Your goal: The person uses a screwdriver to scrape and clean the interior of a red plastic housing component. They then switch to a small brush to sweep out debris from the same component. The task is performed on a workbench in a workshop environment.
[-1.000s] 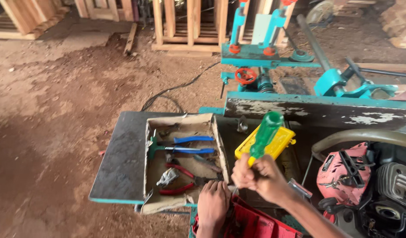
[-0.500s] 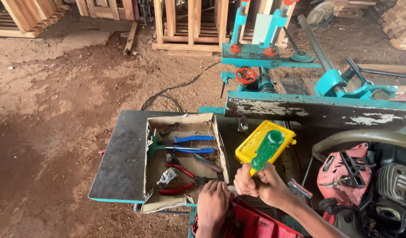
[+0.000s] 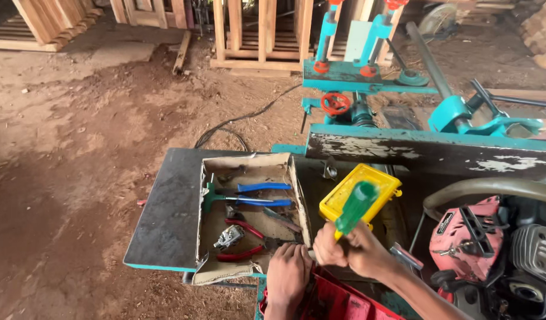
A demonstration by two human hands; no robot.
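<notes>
A shallow cardboard box [image 3: 249, 163] sits on the dark table [image 3: 166, 213], holding blue-handled pliers [image 3: 258, 188] and red-handled pliers [image 3: 240, 256]. A yellow plastic case [image 3: 376, 181] lies just beside the box. Beyond stands a teal machine [image 3: 368, 77] with a red handwheel [image 3: 335, 104]. A black cable [image 3: 237, 121] trails across the dirt floor [image 3: 66, 148].

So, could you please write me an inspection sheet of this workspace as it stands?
Surface: dark metal table, teal-edged, worn.
Job's things: green-handled tool gripped by right hand; left hand rests on red casing.
Clutter: cardboard box holding blue-handled pliers and red-handled pliers; yellow case; red engine unit.
Grippers: both hands closed around their things.
Cables: black cable on the dirt.
Surroundings: teal machine, wooden frames, dirt floor.
</notes>
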